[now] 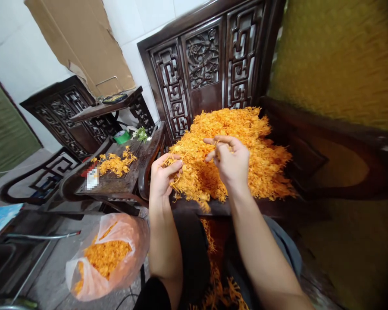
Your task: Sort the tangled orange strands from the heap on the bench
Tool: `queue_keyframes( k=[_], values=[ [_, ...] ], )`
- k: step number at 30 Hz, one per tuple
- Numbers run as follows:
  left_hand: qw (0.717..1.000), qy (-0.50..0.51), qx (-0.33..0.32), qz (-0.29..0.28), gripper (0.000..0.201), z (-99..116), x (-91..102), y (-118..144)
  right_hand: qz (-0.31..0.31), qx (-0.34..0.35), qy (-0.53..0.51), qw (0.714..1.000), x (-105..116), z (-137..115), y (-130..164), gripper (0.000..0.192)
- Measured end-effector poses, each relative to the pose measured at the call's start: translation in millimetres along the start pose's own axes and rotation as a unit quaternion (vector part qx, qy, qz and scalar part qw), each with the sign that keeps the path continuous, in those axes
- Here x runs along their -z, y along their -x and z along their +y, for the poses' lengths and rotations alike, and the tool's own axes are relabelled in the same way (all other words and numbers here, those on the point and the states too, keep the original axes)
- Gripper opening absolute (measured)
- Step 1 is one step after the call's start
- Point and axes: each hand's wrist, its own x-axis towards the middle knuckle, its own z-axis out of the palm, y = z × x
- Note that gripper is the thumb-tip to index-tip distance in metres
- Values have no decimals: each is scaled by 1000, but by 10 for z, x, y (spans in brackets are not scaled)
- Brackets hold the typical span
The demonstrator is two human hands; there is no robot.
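A big heap of thin orange strands (245, 150) lies on the seat of a dark carved wooden chair (210, 64) in front of me. My left hand (162, 175) is closed around a small bunch of the strands at the heap's left edge. My right hand (230, 161) hovers over the middle of the heap, its fingertips pinching a few strands. Some strands (213, 275) have fallen between my knees below the seat.
A clear plastic bag (108, 258) with more orange strands sits on the floor at lower left. A smaller pile (116, 163) lies on the side table to the left, near a green tape roll (122, 136). Another carved chair and cardboard stand behind.
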Motion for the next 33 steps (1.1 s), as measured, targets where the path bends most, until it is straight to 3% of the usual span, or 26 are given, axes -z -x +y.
queue_keyframes(
  k=[2, 6, 8, 11, 12, 15, 17, 20, 23, 29, 33],
  values=[
    [1000, 6, 3, -6, 29, -30, -32, -11, -31, -35, -12, 999, -93, 55, 83, 26],
    [1000, 3, 3, 9, 30, 17, -21, 1, -189, -144, -16, 971, -108, 190, 87, 46],
    [998, 12, -22, 49, 29, 95, 26, 28, -160, -135, -32, 977, -28, 257, 0, 50],
    [993, 38, -57, 92, 28, 200, 84, 79, -36, -125, -91, 987, 73, 295, -105, 57],
    [994, 43, -51, 88, 28, 214, 84, 92, -46, -142, -104, 983, 71, 289, -101, 58],
    [998, 54, 0, 41, 29, 185, 9, 103, -192, -193, -103, 957, -67, 272, 34, 61],
    [998, 58, 22, 16, 30, 141, -69, 96, -207, -149, -88, 963, -203, 310, 140, 54],
    [998, 41, 51, 5, 31, 96, -152, 83, -83, -23, -48, 995, -301, 449, 179, 47],
    [996, 33, 77, 10, 34, 79, -160, 66, -25, 22, -4, 999, -234, 585, 104, 47],
    [995, 60, 81, -6, 32, 98, -63, 51, -72, 69, 53, 994, -82, 579, 35, 40],
    [994, 72, 84, -7, 31, 118, -38, 56, -117, 44, 30, 992, -108, 557, 58, 41]
  ],
)
